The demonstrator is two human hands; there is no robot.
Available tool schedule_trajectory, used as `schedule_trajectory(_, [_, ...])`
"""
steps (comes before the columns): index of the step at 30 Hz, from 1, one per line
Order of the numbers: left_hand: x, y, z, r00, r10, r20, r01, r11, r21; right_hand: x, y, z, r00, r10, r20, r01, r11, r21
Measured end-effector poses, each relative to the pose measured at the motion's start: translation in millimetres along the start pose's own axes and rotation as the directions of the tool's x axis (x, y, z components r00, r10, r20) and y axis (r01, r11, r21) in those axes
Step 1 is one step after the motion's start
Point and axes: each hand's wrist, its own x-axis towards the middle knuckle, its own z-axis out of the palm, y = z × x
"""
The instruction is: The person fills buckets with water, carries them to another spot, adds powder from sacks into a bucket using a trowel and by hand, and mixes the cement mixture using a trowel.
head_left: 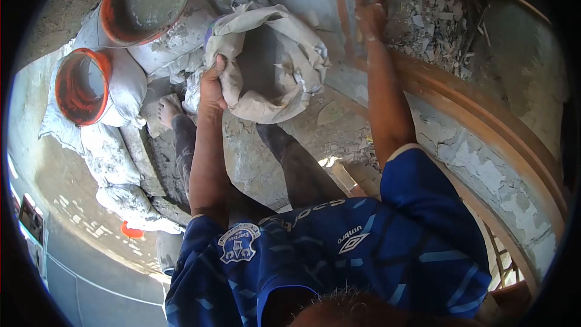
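Sack (266, 110) of pale brown paper, its top rolled outward, stands far and slightly left of centre. The left hand (213, 88) grips its left rim, thumb showing, most other fingers hidden by the paper. Something grey lies in the shadowed inside; how deep is hard to make out. The right hand (370, 19) is far right, beside a heap of broken flakes (433, 21) beyond a wooden beam (460, 94); its fingers blur into the background, so I cannot tell whether they hold anything. The sack hides the right foot, while the left foot (170, 111) shows just left of it. Far left sit two orange buckets (106, 21) (71, 88), the farther holding grey matter. The dark lens border cuts off every corner.
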Motion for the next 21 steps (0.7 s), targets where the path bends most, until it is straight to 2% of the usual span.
schedule_trajectory(1, [-1.3,2.0,6.4,0.999,-0.029,0.035,0.031,0.998,-0.046,-16.4,-22.9,-15.2,0.996,-0.084,-0.004,0.084,0.989,0.120])
schedule_trajectory(3, [5.6,1.8,6.0,0.990,-0.075,0.120,0.091,0.988,-0.129,-82.2,-92.3,-56.5,0.957,-0.225,0.186,0.161,0.938,0.306])
schedule_trajectory(4, [11.3,-1.5,-2.5,0.978,-0.120,0.169,0.148,0.975,-0.167,-118.2,-104.9,-55.4,0.918,-0.378,0.122,0.360,0.921,0.149])
schedule_trajectory(5, [6.9,0.0,0.6,0.980,-0.122,0.157,0.147,0.976,-0.160,-140.9,-116.0,-48.7,0.844,-0.531,0.074,0.534,0.845,-0.022])
schedule_trajectory(6, [6.4,2.7,11.5,0.984,-0.126,0.123,0.144,0.978,-0.152,-148.2,-123.1,-35.3,0.845,-0.530,0.070,0.532,0.847,-0.012])
schedule_trajectory(8, [7.3,3.5,15.5,0.988,-0.125,0.088,0.137,0.980,-0.146,-157.6,-120.8,-3.0,0.924,-0.375,0.079,0.372,0.927,0.053])
schedule_trajectory(10, [12.3,-2.1,-6.3,0.956,-0.229,0.185,0.251,0.962,-0.107,-136.7,-115.2,31.9,0.945,-0.325,0.032,0.323,0.944,0.067])
schedule_trajectory(11, [15.9,-0.4,-17.6,0.927,-0.256,0.274,0.297,0.947,-0.119,-121.6,-125.2,33.1,0.918,-0.179,0.353,0.160,0.984,0.082])
schedule_trajectory(12, [21.3,-1.8,-27.9,0.931,-0.255,0.259,0.292,0.950,-0.111,-109.1,-131.6,40.3,0.765,-0.029,0.643,0.000,0.999,0.044])
schedule_trajectory(13, [24.4,-1.0,-30.7,0.912,-0.276,0.304,0.318,0.943,-0.101,-96.2,-111.4,77.1,0.758,-0.030,0.651,-0.009,0.998,0.057])
schedule_trajectory(14, [31.8,1.2,-33.0,0.887,-0.295,0.354,0.346,0.934,-0.088,-82.2,-73.2,129.3,0.669,-0.184,0.720,-0.118,0.930,0.347])
schedule_trajectory(16, [55.4,8.0,-40.0,0.867,-0.344,0.360,0.384,0.922,-0.044,-72.4,-46.2,157.5,0.589,-0.352,0.728,-0.263,0.768,0.584])
schedule_trajectory(18, [65.4,5.7,-46.0,0.821,-0.428,0.377,0.461,0.887,0.004,-64.8,-50.0,132.0,0.483,-0.291,0.826,-0.538,0.646,0.542])
schedule_trajectory(19, [64.9,13.3,-47.2,0.765,-0.497,0.409,0.520,0.852,0.063,-63.8,-49.0,107.7,0.417,-0.354,0.837,-0.587,0.599,0.545])
schedule_trajectory(20, [50.1,16.9,-33.2,0.764,-0.504,0.402,0.527,0.848,0.061,-58.7,-33.1,111.4,0.412,-0.349,0.842,-0.596,0.595,0.539])
schedule_trajectory(21, [25.1,18.5,-18.5,0.924,-0.337,0.183,0.277,0.916,0.289,-50.1,-21.3,118.9,0.431,-0.317,0.845,-0.583,0.616,0.529])
